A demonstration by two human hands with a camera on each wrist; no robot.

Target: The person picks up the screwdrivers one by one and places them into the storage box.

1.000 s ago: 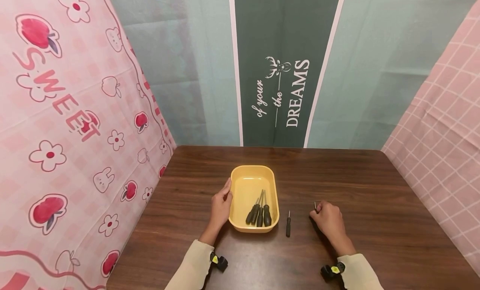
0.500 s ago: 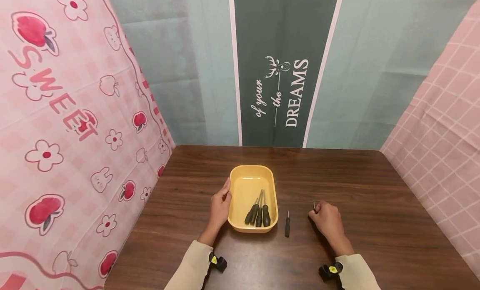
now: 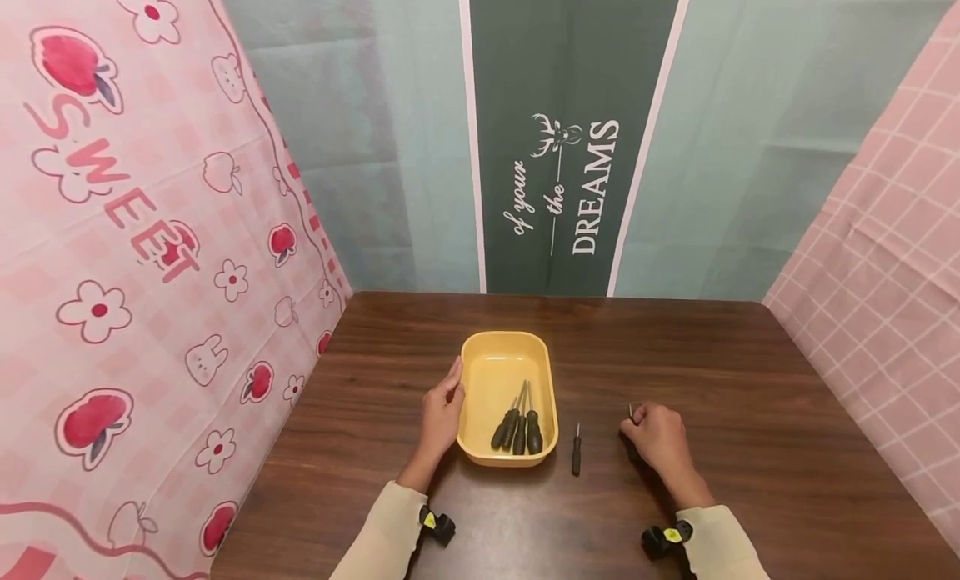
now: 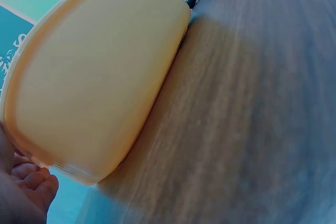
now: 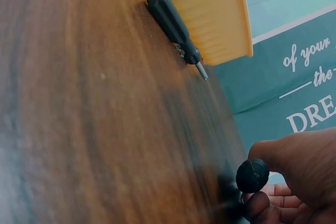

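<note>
A yellow plastic tub [image 3: 506,342] stands on the brown wooden table, with several black-handled screwdrivers [image 3: 519,430] lying in its near right part. My left hand [image 3: 441,413] rests against the tub's left side, fingertips at the rim; in the left wrist view, its fingers [image 4: 39,184] are by the tub's corner. To the right of the tub, a small black screwdriver [image 3: 576,455] lies with its tip pointing away from me. Farther right, my right hand [image 3: 658,437] pinches another black screwdriver [image 5: 252,176] low over the table. Most of that screwdriver is hidden behind the hand.
The wooden table [image 3: 675,338] reaches back to a green curtain [image 3: 551,63] with white lettering. A pink patterned cloth [image 3: 150,313] hangs on the left, a pink checked cloth [image 3: 877,255] on the right. Black wrist cameras [image 3: 444,528] sit at both cuffs.
</note>
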